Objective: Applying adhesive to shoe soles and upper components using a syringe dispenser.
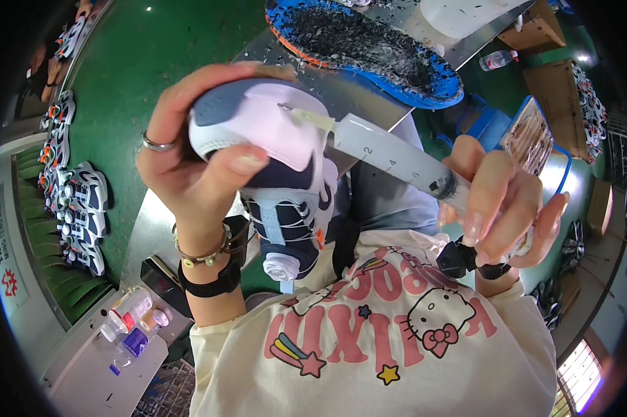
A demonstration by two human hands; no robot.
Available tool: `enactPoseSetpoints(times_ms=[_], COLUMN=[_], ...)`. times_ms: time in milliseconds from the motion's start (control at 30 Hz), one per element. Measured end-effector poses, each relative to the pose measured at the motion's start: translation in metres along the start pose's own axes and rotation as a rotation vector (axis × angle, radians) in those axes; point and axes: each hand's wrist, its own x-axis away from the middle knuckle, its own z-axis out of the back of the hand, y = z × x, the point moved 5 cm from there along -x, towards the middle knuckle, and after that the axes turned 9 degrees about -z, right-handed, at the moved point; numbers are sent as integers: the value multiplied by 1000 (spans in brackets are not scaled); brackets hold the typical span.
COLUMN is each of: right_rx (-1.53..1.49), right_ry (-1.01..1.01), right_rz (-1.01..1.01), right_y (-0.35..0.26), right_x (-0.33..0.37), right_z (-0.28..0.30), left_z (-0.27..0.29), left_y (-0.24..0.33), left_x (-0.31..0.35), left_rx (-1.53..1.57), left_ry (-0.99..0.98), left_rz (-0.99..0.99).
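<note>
A navy, grey and white sneaker is held up in front of me, its toe upward. My left hand wraps round its toe end, thumb pressed on the white upper. The sneaker's laces and a white round dial on the tongue face me. In my right hand is a clear plastic syringe with whitish contents, and a dark plunger seal shows inside the barrel. Its narrow pale tip points left and meets the white toe panel. My right fingers curl round the syringe's rear end.
A blue shoe-shaped tray with black residue lies on the metal table ahead, beside a white container. Rows of sneakers stand at the left. Plastic bottles rest on a lower-left surface; cardboard boxes are at the right.
</note>
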Motion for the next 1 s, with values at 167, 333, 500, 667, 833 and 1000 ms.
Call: enactPoseSetpoints(times_ms=[167, 333, 500, 667, 833, 1000], right_rx=[22, -4, -47, -60, -82, 545], right_ry=[13, 14, 61, 76, -22, 29], right_rz=[75, 38, -25, -87, 25, 84], right_y=[22, 41, 59, 70, 64, 64], right_x=[-9, -15, -13, -9, -14, -50], right_z=[8, 13, 19, 19, 22, 7], left_z=[16, 27, 27, 37, 40, 46], left_y=[-16, -32, -42, -51, -62, -63], left_x=[-2, 1, -1, 2, 5, 13], left_rx=[-260, -163, -158, -213, -193, -146], left_ry=[72, 236, 200, 221, 273, 330], left_rz=[-30, 49, 93, 107, 141, 213])
